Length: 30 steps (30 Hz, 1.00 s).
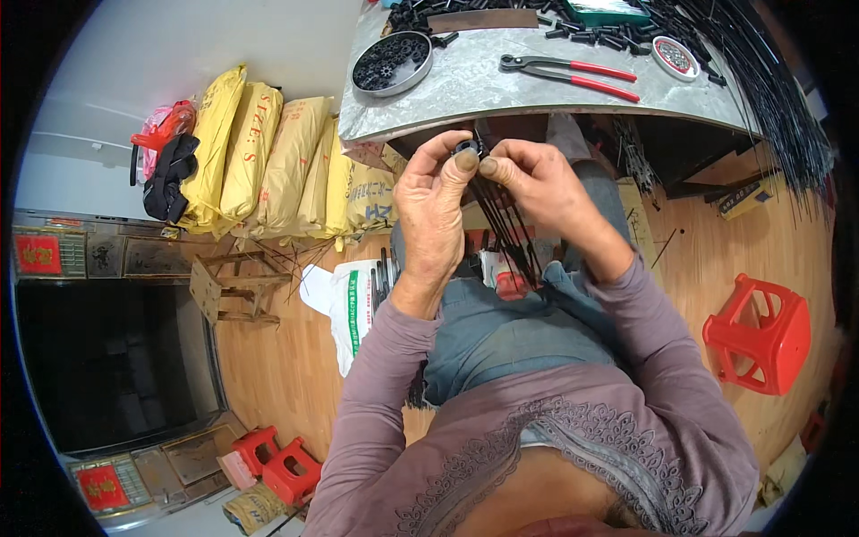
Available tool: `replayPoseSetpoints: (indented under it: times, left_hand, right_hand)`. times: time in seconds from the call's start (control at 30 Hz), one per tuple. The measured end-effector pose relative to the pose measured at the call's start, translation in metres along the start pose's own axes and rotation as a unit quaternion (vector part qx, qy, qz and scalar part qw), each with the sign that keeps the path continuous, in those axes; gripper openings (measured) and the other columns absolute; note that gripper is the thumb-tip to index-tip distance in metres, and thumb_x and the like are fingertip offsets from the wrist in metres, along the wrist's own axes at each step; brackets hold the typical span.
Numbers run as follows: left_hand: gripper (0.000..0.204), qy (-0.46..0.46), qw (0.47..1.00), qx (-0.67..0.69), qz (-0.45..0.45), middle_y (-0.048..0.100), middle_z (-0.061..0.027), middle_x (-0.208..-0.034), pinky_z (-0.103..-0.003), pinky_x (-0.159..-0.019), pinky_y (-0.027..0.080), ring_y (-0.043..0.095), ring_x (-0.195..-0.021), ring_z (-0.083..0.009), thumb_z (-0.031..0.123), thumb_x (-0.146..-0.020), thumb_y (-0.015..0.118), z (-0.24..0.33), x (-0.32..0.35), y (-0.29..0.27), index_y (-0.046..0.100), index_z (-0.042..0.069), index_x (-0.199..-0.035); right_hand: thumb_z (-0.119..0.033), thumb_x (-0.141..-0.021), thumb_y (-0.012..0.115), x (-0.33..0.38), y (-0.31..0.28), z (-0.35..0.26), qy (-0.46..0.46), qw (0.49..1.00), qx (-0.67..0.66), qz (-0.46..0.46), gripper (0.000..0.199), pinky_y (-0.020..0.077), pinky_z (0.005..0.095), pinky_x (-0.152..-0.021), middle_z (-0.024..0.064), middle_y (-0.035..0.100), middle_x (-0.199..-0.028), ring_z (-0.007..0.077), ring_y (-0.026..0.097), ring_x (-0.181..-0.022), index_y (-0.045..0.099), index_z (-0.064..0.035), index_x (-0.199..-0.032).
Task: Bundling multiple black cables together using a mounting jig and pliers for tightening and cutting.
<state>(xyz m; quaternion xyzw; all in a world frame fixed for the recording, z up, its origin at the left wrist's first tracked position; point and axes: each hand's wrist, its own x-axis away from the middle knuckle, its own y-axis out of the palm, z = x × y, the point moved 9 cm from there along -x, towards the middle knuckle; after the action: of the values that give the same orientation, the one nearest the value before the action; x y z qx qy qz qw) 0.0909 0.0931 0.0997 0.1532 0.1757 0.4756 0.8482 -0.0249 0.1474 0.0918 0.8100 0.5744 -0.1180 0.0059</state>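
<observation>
My left hand (428,210) is closed round a small black ring-shaped hub (466,146), thumb and fingers pinching it just off the table's near edge. Against the hub's right side, my right hand (553,192) pinches with thumb and forefinger; the small piece between those fingertips is mostly hidden. A bundle of thin black rods (506,228), like umbrella ribs, hangs below the hub between both hands, down toward my lap. Similar small black rings fill a round metal tin (362,87) on the table.
On the grey table (465,94) lie red-handled pincers (573,76), a small round dish (676,58) and many black tubular pieces. Long black rods (778,107) overhang its right edge. Yellow sacks (259,152) and a wooden stool (237,286) stand left, a red plastic stool (761,336) right.
</observation>
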Motion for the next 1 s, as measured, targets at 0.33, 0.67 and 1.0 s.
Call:
replayPoseSetpoints:
  times: [0.33,0.67,1.0]
  left_hand:
    - [0.027,0.001,1.000,0.028,-0.006,0.062,0.0026,-0.088,-0.015,-0.063,0.040,0.051,-0.072,-0.0022,0.013,-0.086,0.070,0.004,0.006,0.003,0.064,0.002,-0.110]
    - [0.033,-0.073,0.993,0.063,-0.069,0.062,0.0024,-0.089,-0.018,-0.066,0.041,0.051,-0.073,-0.0039,0.020,-0.085,0.070,-0.007,0.006,0.010,0.063,0.002,-0.112]
    - [0.043,-0.014,0.999,-0.013,0.026,0.061,-0.0026,-0.100,-0.023,-0.084,0.042,0.053,-0.093,-0.0083,0.035,-0.096,0.054,-0.012,0.003,0.014,0.060,-0.002,-0.117]
  right_hand:
    - [-0.030,-0.088,0.067,-0.005,0.003,0.007,0.067,0.992,-0.049,-0.100,0.030,0.0367,0.0211,-0.051,-0.0049,0.050,-0.064,0.0037,0.044,-0.058,0.059,-0.0045,-0.075]
    - [-0.036,-0.085,0.070,-0.001,0.016,0.019,0.161,0.942,-0.162,-0.247,0.031,0.0465,0.0209,-0.053,-0.0046,0.053,-0.069,0.0048,0.053,-0.062,0.057,-0.0088,-0.078]
    - [-0.035,-0.085,0.071,-0.008,0.009,0.017,0.110,0.982,-0.063,-0.138,0.037,0.0401,0.0214,-0.049,-0.0046,0.050,-0.062,0.0042,0.047,-0.057,0.052,-0.0076,-0.069]
